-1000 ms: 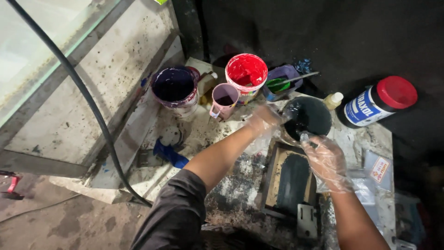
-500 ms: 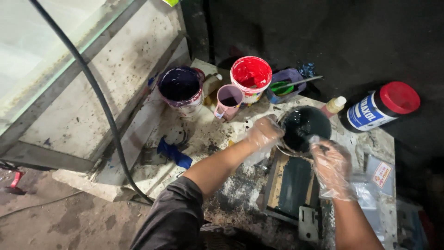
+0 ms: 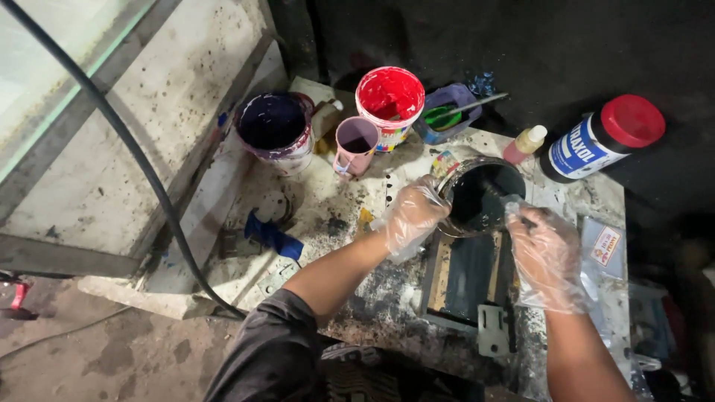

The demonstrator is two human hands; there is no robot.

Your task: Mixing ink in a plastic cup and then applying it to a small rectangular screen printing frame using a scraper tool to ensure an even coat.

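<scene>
In the centre right of the frame, a metal can of dark ink [image 3: 482, 198] is sitting on a stained, paint-spattered worktop [image 3: 328, 216]. The left hand [image 3: 411, 217], wearing a thin clear plastic glove, is gripping the can's left rim, its fingers [image 3: 430, 195] curling over the edge and touching the metal. The right hand [image 3: 547, 257], gloved the same way, is closing around a dark stirring stick [image 3: 497, 195] whose lower end is dipping into the ink; the can is lying just up and left of these clenched fingers, the stick bridging the gap.

Directly below the can, a dark framed plate [image 3: 465, 279] is lying flat on the worktop. Toward the upper centre, a tub of red paint [image 3: 389, 95] is standing beside a small pink cup [image 3: 356, 143] and a bucket of dark purple paint [image 3: 272, 125]. A purple tray with green paint [image 3: 447, 113] is sitting right of the red tub. At the upper right, a dark jar with a red lid [image 3: 605, 135] is lying on its side, near a small squeeze bottle [image 3: 525, 143]. A black hose [image 3: 126, 149] is running diagonally across the left of the frame.
</scene>
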